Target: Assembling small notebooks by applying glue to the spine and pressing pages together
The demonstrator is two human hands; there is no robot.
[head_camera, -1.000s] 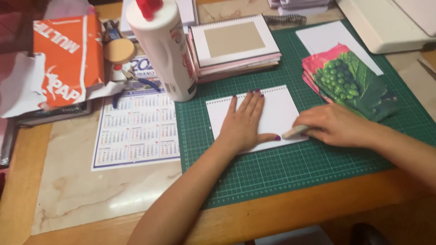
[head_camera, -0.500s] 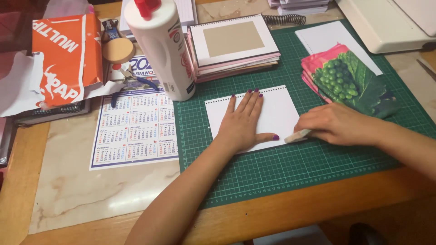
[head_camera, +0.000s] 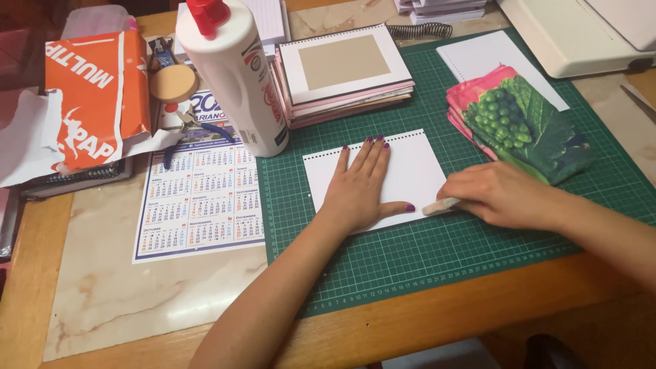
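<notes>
Head view shows the left hand (head_camera: 361, 191) flat with fingers together on a white punched sheet (head_camera: 417, 171) lying on the green mat (head_camera: 424, 260), while right hand (head_camera: 502, 195) fingers pinch a small pale stick (head_camera: 441, 205) at the sheet's edge.

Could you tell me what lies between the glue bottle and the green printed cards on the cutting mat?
In the head view, a stack of framed cards lies between the glue bottle and the green printed cards.

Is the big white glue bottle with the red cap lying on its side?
No, the white plastic glue bottle with the red cap stands upright at the left edge of the green cutting mat, beside the printed paper calendar sheet.
</notes>
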